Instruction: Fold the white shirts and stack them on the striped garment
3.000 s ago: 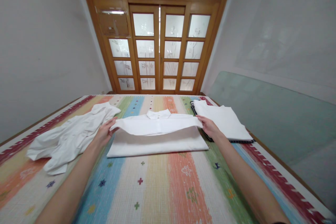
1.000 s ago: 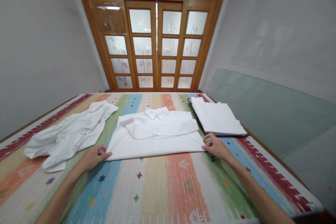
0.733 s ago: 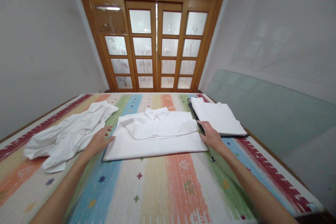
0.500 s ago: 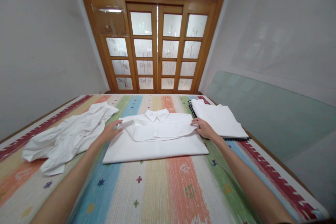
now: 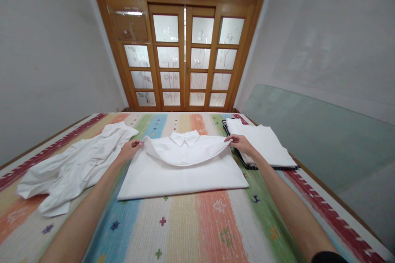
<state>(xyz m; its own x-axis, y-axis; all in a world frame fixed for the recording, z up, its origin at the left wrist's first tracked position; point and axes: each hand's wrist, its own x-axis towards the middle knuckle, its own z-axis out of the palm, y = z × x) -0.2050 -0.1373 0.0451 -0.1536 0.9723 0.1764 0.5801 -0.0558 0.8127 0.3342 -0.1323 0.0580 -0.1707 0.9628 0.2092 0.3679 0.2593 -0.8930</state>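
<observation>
A white collared shirt point(image 5: 182, 178) lies partly folded in front of me, its collar at the far side. My left hand point(image 5: 130, 150) pinches the left corner of the shirt's turned-up flap. At the opposite corner, my right hand point(image 5: 242, 144) grips the same flap between thumb and fingers. Between the hands the flap's edge sags in a curve below the collar. The shirt's lower part rests flat on the striped cover.
To the left lies a crumpled white shirt point(image 5: 83, 164). A stack of folded white clothes point(image 5: 262, 141), with dark fabric beneath, sits at the right. The striped cover point(image 5: 182, 230) spreads under everything. A pale green headboard point(image 5: 302, 131) runs along the right wall.
The flap's corners are now pinched and lifted by both hands, and its edge has gone from lying nearly flat to a sagging curve. The view has shifted slightly.
</observation>
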